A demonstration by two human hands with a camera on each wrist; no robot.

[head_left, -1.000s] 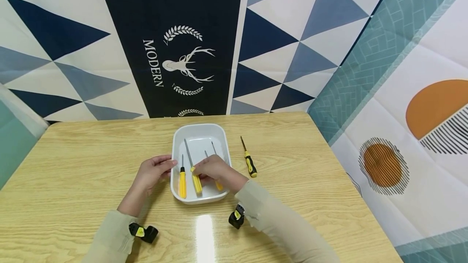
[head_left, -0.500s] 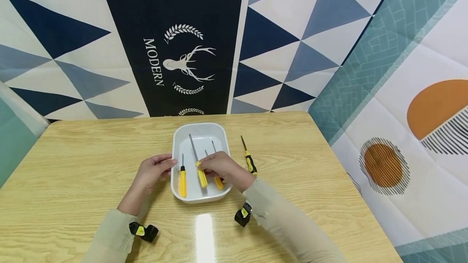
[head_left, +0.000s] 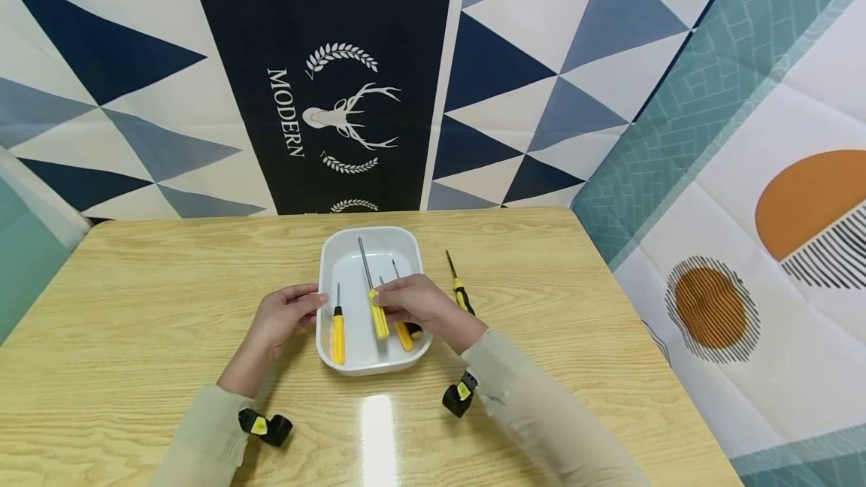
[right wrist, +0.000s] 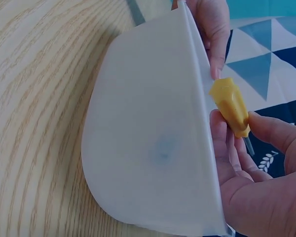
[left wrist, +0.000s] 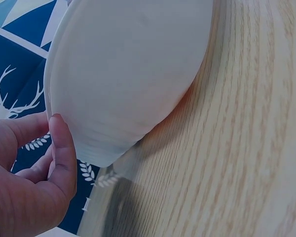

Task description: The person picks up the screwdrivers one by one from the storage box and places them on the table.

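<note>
A white tray (head_left: 371, 363) lies on the table with its long side toward me. My left hand (head_left: 287, 314) pinches its left rim between thumb and fingers, as the left wrist view also shows of that hand (left wrist: 34, 168). My right hand (head_left: 428, 308) grips a screwdriver by its yellow handle (head_left: 380, 319), raised within the tray, its metal shaft pointing away. In the right wrist view the yellow handle (right wrist: 230, 104) sits between thumb and fingers. At the tray's left lies a yellow screwdriver (head_left: 338, 340) with a black collar. Partly hidden under my right hand are another yellow-handled screwdriver (head_left: 404, 338) and a black-handled one (head_left: 415, 330).
Right of the tray, a yellow-and-black screwdriver (head_left: 460, 293) lies on the wooden table (head_left: 169, 284), its handle end hidden by my right arm. A patterned cloth (head_left: 352, 171) hangs behind the table's far edge.
My right hand has carried the yellow-handled screwdriver rightward and slightly away from me, up over the tray's middle. My left hand stays on the rim.
</note>
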